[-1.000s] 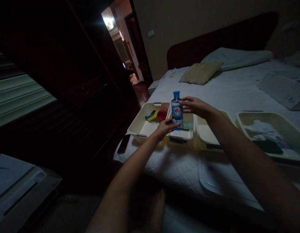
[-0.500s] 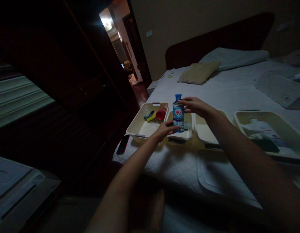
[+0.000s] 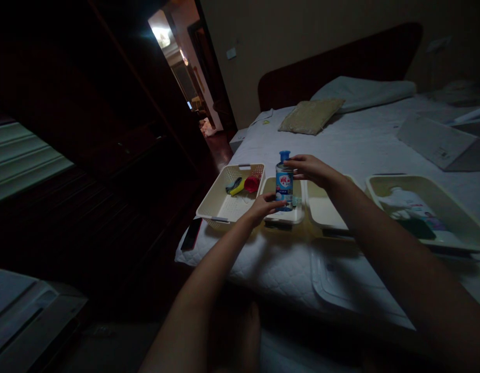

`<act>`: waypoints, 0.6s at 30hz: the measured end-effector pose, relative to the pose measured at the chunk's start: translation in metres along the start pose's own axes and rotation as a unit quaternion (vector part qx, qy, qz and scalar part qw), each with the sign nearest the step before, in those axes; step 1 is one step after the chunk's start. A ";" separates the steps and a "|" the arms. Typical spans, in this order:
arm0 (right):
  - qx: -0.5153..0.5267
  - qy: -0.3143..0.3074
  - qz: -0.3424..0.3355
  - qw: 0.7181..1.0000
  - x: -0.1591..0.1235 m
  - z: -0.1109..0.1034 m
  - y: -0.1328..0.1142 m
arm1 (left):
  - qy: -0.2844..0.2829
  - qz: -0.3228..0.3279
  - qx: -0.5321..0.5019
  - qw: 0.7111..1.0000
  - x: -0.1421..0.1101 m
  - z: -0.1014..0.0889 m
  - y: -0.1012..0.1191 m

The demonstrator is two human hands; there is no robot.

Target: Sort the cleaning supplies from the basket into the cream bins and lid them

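Observation:
A clear bottle of blue liquid (image 3: 284,184) with a blue cap and a printed label is held upright between my two hands. My left hand (image 3: 263,206) is closed on its lower part from the left. Up near the neck, my right hand (image 3: 310,168) grips it from the right. Behind the bottle is a small cream bin (image 3: 277,215), partly hidden, with a pale item (image 3: 297,202) in it. Left of that, a perforated basket (image 3: 212,202) holds a red item (image 3: 252,183) and a yellow-and-blue item (image 3: 235,186).
Another cream bin (image 3: 327,207) stands right of the bottle. The far-right bin (image 3: 383,182) contains a white bottle (image 3: 413,204) and a dark green item (image 3: 419,228). A phone (image 3: 191,234) lies at the bed's corner. A clear lid (image 3: 321,280) rests in front; a cushion (image 3: 312,116) lies farther back.
The view has shifted slightly, so the bed and bins appear a little farther left. Both hands keep their hold on the bottle, with little other movement.

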State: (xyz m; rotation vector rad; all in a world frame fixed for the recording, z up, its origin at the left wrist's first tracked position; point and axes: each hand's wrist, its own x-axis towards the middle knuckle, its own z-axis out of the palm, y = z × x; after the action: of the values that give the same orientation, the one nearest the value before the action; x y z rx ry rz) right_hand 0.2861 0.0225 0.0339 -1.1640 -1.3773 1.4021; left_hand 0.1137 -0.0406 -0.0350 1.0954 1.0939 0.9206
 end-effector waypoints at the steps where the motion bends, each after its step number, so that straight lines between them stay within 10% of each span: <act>1: -0.002 0.003 0.002 1.000 0.000 -0.001 0.001 | 0.001 -0.002 0.003 1.000 0.003 0.000 -0.002; 18: -0.072 0.061 0.076 0.993 0.041 0.000 0.057 | 0.007 -0.035 0.036 0.999 0.055 0.000 -0.043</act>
State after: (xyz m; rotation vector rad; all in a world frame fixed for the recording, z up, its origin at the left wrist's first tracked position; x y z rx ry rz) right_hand 0.2795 0.0589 -0.0254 -1.4508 -1.3448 1.3293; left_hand 0.1276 0.0019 -0.0888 1.1029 1.1766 0.8395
